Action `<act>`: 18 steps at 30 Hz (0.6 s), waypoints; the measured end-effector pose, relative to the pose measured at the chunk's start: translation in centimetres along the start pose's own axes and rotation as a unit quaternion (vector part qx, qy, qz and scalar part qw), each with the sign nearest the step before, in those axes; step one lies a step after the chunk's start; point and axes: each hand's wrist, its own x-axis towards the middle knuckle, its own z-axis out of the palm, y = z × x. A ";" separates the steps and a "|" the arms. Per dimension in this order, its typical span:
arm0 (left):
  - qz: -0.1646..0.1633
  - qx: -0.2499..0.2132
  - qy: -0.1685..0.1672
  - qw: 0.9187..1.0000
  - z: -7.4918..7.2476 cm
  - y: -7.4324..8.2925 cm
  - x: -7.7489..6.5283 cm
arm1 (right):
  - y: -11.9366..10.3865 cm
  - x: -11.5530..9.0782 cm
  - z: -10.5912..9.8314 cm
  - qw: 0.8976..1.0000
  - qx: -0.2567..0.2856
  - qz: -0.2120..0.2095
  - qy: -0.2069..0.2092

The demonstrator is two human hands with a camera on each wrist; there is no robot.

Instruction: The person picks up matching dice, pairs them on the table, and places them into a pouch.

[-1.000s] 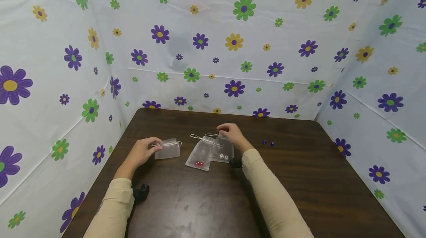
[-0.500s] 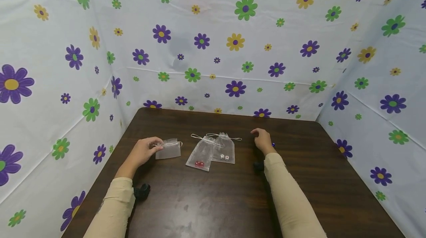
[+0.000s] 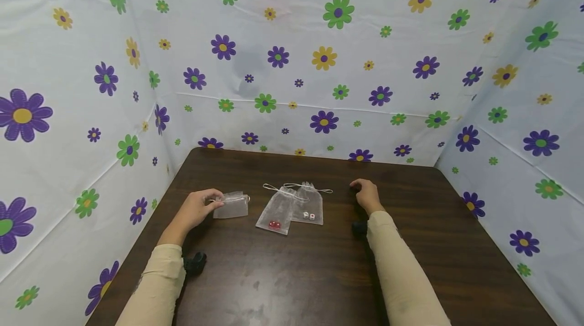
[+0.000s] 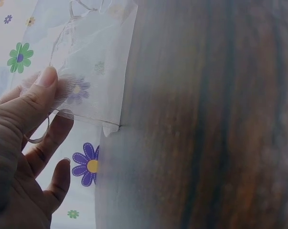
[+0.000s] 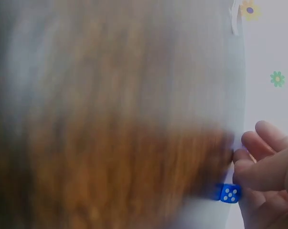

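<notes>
My left hand (image 3: 198, 207) pinches the top left corner of a small sheer drawstring bag (image 3: 232, 207) between thumb and fingers. The left wrist view shows the thumb flat on the thin mesh of this bag (image 4: 93, 52). My right hand (image 3: 368, 195) is over the right part of the table, fingers loosely bent, with nothing visible in them. Close beside its thumb in the right wrist view is a blue die (image 5: 229, 193) with white dots. In the head view the hand hides the blue dice.
Two sheer drawstring bags lie mid-table, slightly overlapping: one with red dice (image 3: 275, 225), the other with white dice (image 3: 309, 216). White cords (image 3: 321, 190) stick out from their tops. The dark wooden table (image 3: 274, 275) meets a flower-printed cloth (image 3: 292, 62) behind.
My right hand has moved right, from the cord of the bag with white dice to the blue dice, which it now covers. My left hand has stayed on its bag.
</notes>
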 end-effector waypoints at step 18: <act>-0.005 -0.004 -0.002 1.000 -0.1 0.4 -0.3 | 0.6 -0.7 -0.9 1.000 0.015 0.012 -0.014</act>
